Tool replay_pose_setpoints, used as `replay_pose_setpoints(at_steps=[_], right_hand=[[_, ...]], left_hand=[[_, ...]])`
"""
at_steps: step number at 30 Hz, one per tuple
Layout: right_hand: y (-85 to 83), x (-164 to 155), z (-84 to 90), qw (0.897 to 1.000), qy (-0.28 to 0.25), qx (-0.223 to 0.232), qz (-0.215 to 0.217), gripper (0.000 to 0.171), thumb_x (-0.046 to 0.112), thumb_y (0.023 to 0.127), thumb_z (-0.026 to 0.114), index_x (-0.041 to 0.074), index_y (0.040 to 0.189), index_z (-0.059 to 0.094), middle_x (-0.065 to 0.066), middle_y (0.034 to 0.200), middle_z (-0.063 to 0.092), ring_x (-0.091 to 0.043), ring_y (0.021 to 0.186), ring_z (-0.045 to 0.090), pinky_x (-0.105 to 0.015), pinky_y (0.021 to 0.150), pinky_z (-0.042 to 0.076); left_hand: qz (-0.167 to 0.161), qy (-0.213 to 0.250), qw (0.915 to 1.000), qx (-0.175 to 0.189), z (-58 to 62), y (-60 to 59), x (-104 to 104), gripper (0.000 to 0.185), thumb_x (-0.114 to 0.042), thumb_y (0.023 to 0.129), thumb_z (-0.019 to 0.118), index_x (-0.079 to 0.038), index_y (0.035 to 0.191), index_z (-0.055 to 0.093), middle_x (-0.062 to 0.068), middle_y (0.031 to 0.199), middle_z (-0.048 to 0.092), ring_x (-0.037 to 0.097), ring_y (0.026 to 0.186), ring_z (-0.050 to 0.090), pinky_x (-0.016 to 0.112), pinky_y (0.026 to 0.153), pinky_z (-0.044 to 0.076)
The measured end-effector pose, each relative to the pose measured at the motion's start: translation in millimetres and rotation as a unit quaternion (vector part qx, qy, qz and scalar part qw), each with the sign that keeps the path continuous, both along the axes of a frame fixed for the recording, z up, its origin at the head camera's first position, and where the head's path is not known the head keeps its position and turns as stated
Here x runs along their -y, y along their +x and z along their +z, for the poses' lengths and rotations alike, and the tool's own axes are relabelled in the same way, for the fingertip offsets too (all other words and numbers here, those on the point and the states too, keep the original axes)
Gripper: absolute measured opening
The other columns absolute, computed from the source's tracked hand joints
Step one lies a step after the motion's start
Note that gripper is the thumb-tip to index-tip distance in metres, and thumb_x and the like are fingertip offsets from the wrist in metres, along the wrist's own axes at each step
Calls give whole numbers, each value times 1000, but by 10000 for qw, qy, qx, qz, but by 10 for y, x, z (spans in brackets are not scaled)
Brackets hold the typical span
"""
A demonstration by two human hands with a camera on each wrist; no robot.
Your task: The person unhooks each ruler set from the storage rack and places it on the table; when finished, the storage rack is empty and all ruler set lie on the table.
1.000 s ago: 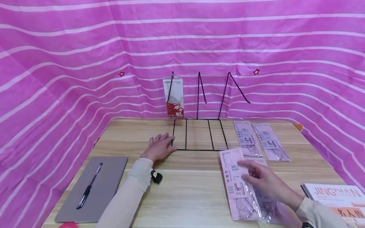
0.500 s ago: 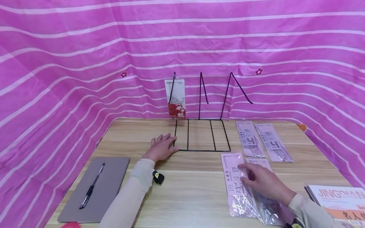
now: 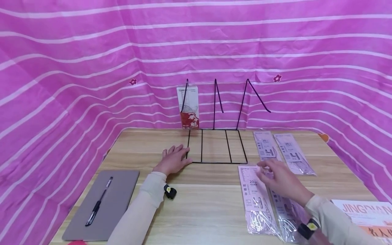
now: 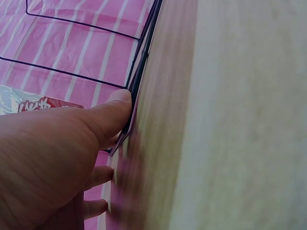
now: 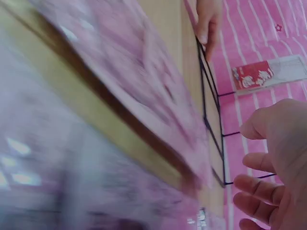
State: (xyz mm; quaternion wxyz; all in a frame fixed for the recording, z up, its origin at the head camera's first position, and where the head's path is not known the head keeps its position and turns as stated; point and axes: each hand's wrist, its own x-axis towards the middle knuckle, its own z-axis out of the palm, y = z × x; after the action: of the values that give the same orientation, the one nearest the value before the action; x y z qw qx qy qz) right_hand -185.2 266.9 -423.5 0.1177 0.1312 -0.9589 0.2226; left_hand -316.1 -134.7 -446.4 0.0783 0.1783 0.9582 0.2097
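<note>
My left hand (image 3: 177, 156) lies flat on the wooden table (image 3: 202, 207), its thumb (image 4: 119, 101) against the front left corner of a black wire rack (image 3: 216, 147). A red and white packet (image 3: 190, 107) stands upright in the rack's left slot. My right hand (image 3: 277, 177) hovers with relaxed fingers and holds nothing. It is above the top ends of two pink ruler packets (image 3: 255, 200) lying flat side by side. In the right wrist view the nearer pink packet (image 5: 144, 81) is blurred, and the rack (image 5: 213, 115) and my left hand (image 5: 208, 19) lie beyond it.
Two more pink packets (image 3: 266, 145) (image 3: 293, 153) lie right of the rack. A grey pad (image 3: 114, 190) with a black pen (image 3: 98, 201) on it sits at the front left. A book (image 3: 367, 212) lies at the front right. Pink striped cloth (image 3: 92, 68) walls in the table.
My right hand has laid the pink packet flat on the table, let go of it and moved a little farther away. The left hand has not moved.
</note>
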Motion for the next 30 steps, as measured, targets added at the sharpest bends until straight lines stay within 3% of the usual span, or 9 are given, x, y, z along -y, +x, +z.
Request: replay_pose_setpoints(at_steps=[3,11,14,18,20,22,25,30], right_hand=[[-166,7,18,9999,78,107,-25,43,32,99,73,7,133,66,-16,122,71,-36,105,67,-55,85,57],[-580,55,-99,9957,1,924,-63,65,41,100,71,2,149,52,-27,145,60,-50,135,55,-69,112,42],[-708,66,-165,9946,-42,1032,57,69,41,98,73,-2,148,51,-29,139,63,-50,130,58,-68,110,45],[-836,63,-240,9925,26,1211,138,63,46,96,75,1,137,58,-18,114,68,-37,106,65,-56,93,53],[-882,58,-263,9920,119,1242,189,66,49,95,74,1,137,58,-19,115,69,-37,106,64,-57,93,53],[-926,60,-268,9909,209,1315,184,73,51,95,74,-1,142,55,-24,127,67,-43,117,62,-61,102,49],[-992,94,-245,9900,247,1371,204,86,54,96,72,-3,154,45,-28,152,54,-50,140,48,-69,119,33],[-1089,184,-198,9872,260,1566,134,94,58,95,70,-4,158,37,-29,159,45,-51,148,40,-69,123,26]], left_hand=[[0,-3,10000,24,-36,0,-9,66,-53,105,57,-24,162,42,14,175,24,50,161,14,74,126,1],[-32,40,10000,83,-125,24,-61,66,-55,105,57,-25,162,43,13,175,25,49,161,14,72,127,2],[-53,82,9999,92,-141,41,-91,65,-54,105,58,-24,161,44,13,175,25,49,161,15,73,127,2],[-101,119,9998,96,-155,44,-129,65,-54,105,57,-24,161,44,12,175,26,49,161,16,73,127,3],[-148,102,9998,73,-153,35,-137,65,-55,105,56,-24,162,44,13,175,26,49,161,16,73,126,3],[-165,83,9998,22,-137,18,-128,66,-55,105,56,-24,162,43,13,175,26,50,161,16,74,126,4],[-113,47,9999,-63,-90,1,-90,66,-54,105,57,-24,162,43,14,174,26,49,161,16,74,126,4],[-5,58,10000,-14,-18,-6,-11,66,-53,105,58,-23,162,43,14,175,25,49,161,14,73,126,3]])
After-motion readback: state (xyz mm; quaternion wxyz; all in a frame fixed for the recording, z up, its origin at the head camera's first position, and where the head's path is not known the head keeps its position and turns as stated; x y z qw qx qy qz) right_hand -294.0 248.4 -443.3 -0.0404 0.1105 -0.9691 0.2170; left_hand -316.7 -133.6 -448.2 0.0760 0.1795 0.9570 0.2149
